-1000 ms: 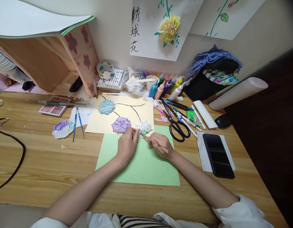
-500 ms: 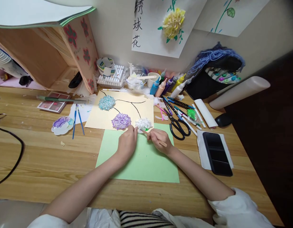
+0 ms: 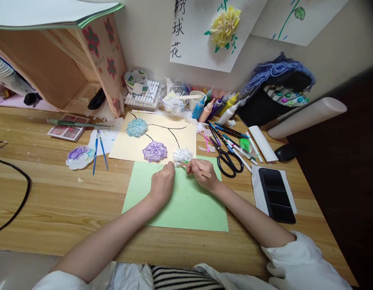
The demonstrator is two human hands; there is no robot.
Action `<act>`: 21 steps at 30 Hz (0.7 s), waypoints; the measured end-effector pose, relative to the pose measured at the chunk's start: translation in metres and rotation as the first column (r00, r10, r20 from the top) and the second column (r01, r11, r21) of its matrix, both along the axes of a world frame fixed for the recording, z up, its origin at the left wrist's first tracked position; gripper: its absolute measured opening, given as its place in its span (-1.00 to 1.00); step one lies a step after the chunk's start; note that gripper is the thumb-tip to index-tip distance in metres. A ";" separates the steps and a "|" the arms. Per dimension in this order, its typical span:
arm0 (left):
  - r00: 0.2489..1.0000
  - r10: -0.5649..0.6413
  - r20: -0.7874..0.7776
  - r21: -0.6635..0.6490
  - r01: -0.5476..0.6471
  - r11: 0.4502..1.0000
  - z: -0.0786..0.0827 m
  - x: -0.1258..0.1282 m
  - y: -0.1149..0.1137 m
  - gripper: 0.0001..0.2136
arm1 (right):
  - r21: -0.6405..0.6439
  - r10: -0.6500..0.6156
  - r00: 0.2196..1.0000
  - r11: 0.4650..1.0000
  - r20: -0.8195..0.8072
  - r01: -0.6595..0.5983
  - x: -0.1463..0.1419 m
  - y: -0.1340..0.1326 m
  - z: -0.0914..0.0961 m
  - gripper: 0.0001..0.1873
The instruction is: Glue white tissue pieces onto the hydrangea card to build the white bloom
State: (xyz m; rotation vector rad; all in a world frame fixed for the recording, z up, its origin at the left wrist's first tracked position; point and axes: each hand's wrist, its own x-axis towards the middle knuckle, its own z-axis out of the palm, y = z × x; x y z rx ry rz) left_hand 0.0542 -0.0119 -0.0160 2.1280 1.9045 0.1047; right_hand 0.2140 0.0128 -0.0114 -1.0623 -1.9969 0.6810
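Note:
In the head view, my right hand is closed around a wooden craft stick, its tip at the lower edge of a white textured flower. A bit of green shows there. My left hand is closed just left of that edge, and whatever its fingers pinch is hidden. The flower sits on cream paper with a purple flower, a blue flower and thin black stems. Under both hands lies a green sheet.
Black scissors and pens lie to the right, near a black phone-like slab. Paint bottles and a plastic bowl stand behind. Left are two blue brushes and a flower-shaped palette.
My right hand and the craft stick have shifted slightly away from me along the white flower's edge. My left hand stays closed, nearly in place. The view has moved a little.

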 end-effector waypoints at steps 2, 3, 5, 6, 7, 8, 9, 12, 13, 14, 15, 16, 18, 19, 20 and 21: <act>1.000 -0.007 0.000 -0.011 0.007 1.000 0.002 0.000 0.000 -0.74 | -0.037 -0.018 1.000 0.999 -0.005 0.017 -0.001 0.000 0.000 -0.57; 1.000 -0.008 -0.003 -0.016 0.008 1.000 0.002 0.000 0.001 -0.75 | -0.062 -0.031 1.000 0.998 -0.005 0.030 -0.002 0.001 0.002 -0.56; 1.000 -0.009 -0.015 -0.028 0.008 1.000 0.004 0.000 0.001 -0.75 | -0.120 -0.056 0.998 0.991 -0.008 0.055 -0.004 0.003 0.006 -0.54; 1.000 -0.009 -0.019 -0.034 0.008 0.999 0.004 0.000 0.001 -0.75 | -0.152 -0.064 0.998 0.986 -0.010 0.061 -0.006 0.005 0.010 -0.52; 1.000 -0.009 -0.020 -0.038 0.009 0.999 0.004 0.000 0.001 -0.75 | -0.186 -0.072 0.997 0.980 -0.013 0.068 -0.009 0.008 0.014 -0.50; 1.000 -0.010 -0.017 -0.039 0.009 0.999 0.004 0.000 0.001 -0.75 | -0.224 -0.081 0.997 0.972 -0.016 0.075 -0.011 0.011 0.018 -0.48; 1.000 -0.012 -0.014 -0.037 0.011 0.999 0.005 -0.001 0.001 -0.75 | -0.262 -0.092 0.996 0.961 -0.016 0.084 -0.015 0.015 0.022 -0.46; 1.000 -0.020 -0.019 -0.021 0.020 1.000 0.005 -0.001 0.001 -0.75 | -0.356 -0.128 0.992 0.926 0.010 0.123 -0.024 0.025 0.033 -0.41; 0.999 -0.022 -0.029 -0.016 0.022 1.000 0.005 -0.001 0.001 -0.75 | -0.380 -0.134 0.991 0.916 0.022 0.132 -0.026 0.028 0.036 -0.40; 0.999 -0.025 -0.039 -0.013 0.025 1.000 0.005 -0.001 0.001 -0.75 | -0.400 -0.134 0.990 0.906 0.031 0.135 -0.027 0.029 0.038 -0.40; 0.998 -0.028 -0.050 -0.011 0.027 1.000 0.005 -0.001 0.001 -0.75 | -0.415 -0.133 0.991 0.900 0.035 0.135 -0.028 0.029 0.040 -0.40; 0.998 -0.031 -0.059 -0.011 0.030 0.999 0.005 -0.001 0.001 -0.75 | -0.424 -0.131 0.991 0.896 0.030 0.131 -0.027 0.028 0.041 -0.40; 0.997 -0.038 -0.070 -0.015 0.037 0.999 0.006 -0.001 0.001 -0.76 | -0.419 -0.136 0.991 0.899 0.006 0.126 -0.025 0.023 0.044 -0.41; 0.996 -0.041 -0.073 -0.017 0.040 0.999 0.006 -0.001 0.002 -0.77 | -0.408 -0.144 0.990 0.904 -0.008 0.128 -0.023 0.021 0.044 -0.41; 0.996 -0.043 -0.075 -0.018 0.042 0.999 0.006 0.000 0.002 -0.77 | -0.396 -0.151 0.988 0.909 -0.021 0.131 -0.021 0.018 0.044 -0.41; 0.996 -0.045 -0.075 -0.017 0.044 0.999 0.006 0.000 0.002 -0.78 | -0.387 -0.156 0.987 0.913 -0.029 0.133 -0.019 0.016 0.043 -0.41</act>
